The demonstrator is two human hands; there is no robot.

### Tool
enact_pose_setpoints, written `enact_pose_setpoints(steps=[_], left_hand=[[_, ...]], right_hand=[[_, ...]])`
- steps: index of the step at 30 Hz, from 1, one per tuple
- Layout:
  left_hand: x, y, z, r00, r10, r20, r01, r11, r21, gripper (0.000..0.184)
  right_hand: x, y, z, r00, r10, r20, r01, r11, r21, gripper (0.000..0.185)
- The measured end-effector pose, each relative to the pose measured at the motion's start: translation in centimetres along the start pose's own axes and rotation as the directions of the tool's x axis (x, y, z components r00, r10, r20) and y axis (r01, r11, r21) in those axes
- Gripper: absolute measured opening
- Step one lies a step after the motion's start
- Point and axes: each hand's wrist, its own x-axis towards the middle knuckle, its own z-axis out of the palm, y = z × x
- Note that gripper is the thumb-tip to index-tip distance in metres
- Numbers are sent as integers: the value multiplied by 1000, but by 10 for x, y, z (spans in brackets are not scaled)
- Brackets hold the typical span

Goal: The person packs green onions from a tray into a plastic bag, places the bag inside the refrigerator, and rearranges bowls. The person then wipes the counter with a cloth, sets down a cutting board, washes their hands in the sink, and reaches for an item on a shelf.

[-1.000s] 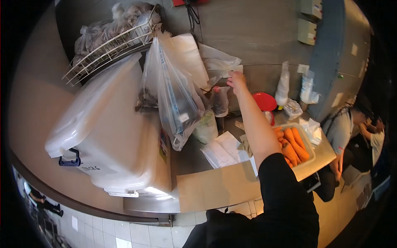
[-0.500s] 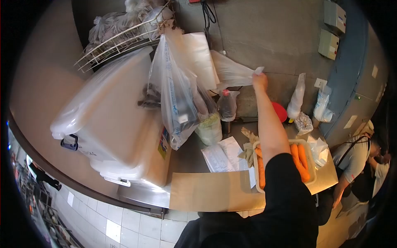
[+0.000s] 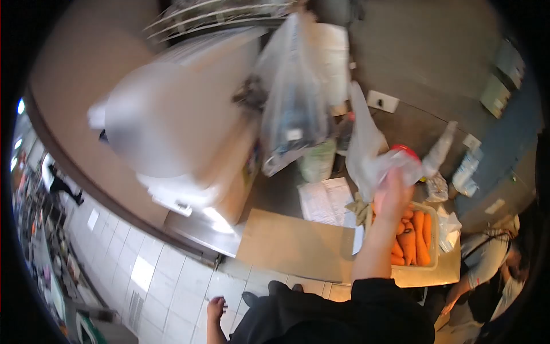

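Note:
My right hand (image 3: 391, 198) is closed on a thin, clear plastic bag (image 3: 366, 149), which trails up and to the left, blurred by motion. Under that forearm is a cream basket (image 3: 433, 252) of carrots (image 3: 407, 243). My left hand (image 3: 216, 308) hangs low over the floor, loosely open, with nothing visible in it. A stack of flat white plastic bags (image 3: 334, 63) hangs on the wall, beside a larger hanging bag (image 3: 295, 97) with dark contents.
A large white plastic-covered container (image 3: 177, 114) stands at left under a wire rack (image 3: 217, 16). Brown cardboard (image 3: 292, 246) and papers (image 3: 326, 200) lie on the steel counter. A person (image 3: 487, 252) is at the right; another (image 3: 54, 175) stands far left.
My right hand has drawn the plastic bag down from the wall toward the carrot basket. The view has shifted, and my left hand now shows at the bottom.

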Motion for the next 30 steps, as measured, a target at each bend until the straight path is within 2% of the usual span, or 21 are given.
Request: enact_pose_setpoints(steps=[1, 2, 4, 7, 9, 12, 14, 15, 16, 18, 19, 20, 21, 22, 23, 24, 25, 26, 27, 28, 30], left_hand=[[-8, 11, -2, 998, 56, -22, -57, 998, -38, 34], [-16, 17, -7, 993, 105, -54, -109, 991, -76, 35], [-30, 31, -22, 962, 231, -148, -225, 973, 55, 33], [-76, 99, -55, 941, 292, -172, -325, 922, -210, 31], [-113, 138, -85, 897, 434, -87, -431, 812, -394, 42], [-160, 164, -127, 691, 718, -84, -619, 528, -581, 55], [-171, 148, -160, 597, 801, -37, -631, 441, -638, 61], [-177, 133, -179, 670, 741, -53, -654, 555, -514, 64], [-184, 118, -199, 682, 725, -96, -659, 552, -511, 64], [-193, 95, -229, 861, 507, -35, -496, 824, -273, 61], [-191, 76, -244, 856, 502, -122, -514, 853, -92, 54], [-189, 55, -259, 857, 495, -144, -510, 855, -93, 54], [-187, 32, -275, 887, 432, -161, -414, 900, 137, 46], [-189, 14, -291, 911, 367, -189, -286, 891, 352, 37], [-193, -6, -305, 913, 355, -200, -275, 899, 340, 37], [-198, -25, -321, 942, 251, -221, -156, 914, 375, 40], [-204, -37, -338, 960, 146, -241, -36, 912, 408, 43], [-211, -48, -353, 962, 131, -238, -26, 916, 399, 43], [-225, -50, -368, 949, 181, -260, -170, 983, 65, 43], [-235, -54, -381, 932, 210, -296, -295, 914, -280, 44], [-239, -73, -416, 968, 84, -237, -192, 855, -481, 46]], right_hand=[[-32, 5, -2, 979, 131, 154, -110, 984, -139, 8], [-59, 10, -16, 803, 363, 473, -188, 907, -377, 8], [-110, 23, 12, 340, 686, 643, -276, 726, -630, 14], [-206, 76, 56, -27, 657, 753, -175, 739, -651, 24], [-266, 103, 91, -437, 772, 461, -117, 460, -880, 30], [-357, 116, 161, -663, 600, 449, -48, 565, -824, 33], [-407, 120, 209, -744, 498, 444, -50, 622, -781, 33], [-428, 121, 232, -716, 496, 492, -71, 649, -757, 31], [-447, 124, 251, -679, 497, 540, -93, 671, -735, 29], [-485, 136, 279, -526, 520, 673, -125, 736, -666, 24], [-499, 139, 296, -510, 498, 701, -73, 787, -612, 25], [-513, 140, 315, -491, 473, 732, -24, 832, -554, 26], [-526, 145, 332, -506, 459, 730, -29, 837, -546, 26], [-539, 155, 345, -395, 440, 806, -64, 863, -502, 27], [-550, 169, 357, -279, 419, 864, -91, 884, -458, 28], [-562, 195, 368, -175, 431, 885, -223, 858, -462, 30], [-564, 200, 390, -158, 469, 869, -241, 835, -494, 31], [-571, 207, 409, -134, 483, 865, -257, 827, -501, 28], [-580, 221, 424, -173, 530, 830, -327, 764, -556, 27], [-592, 235, 438, -186, 551, 814, -321, 749, -580, 27], [-618, 271, 456, -123, 603, 788, -369, 710, -600, 26]])
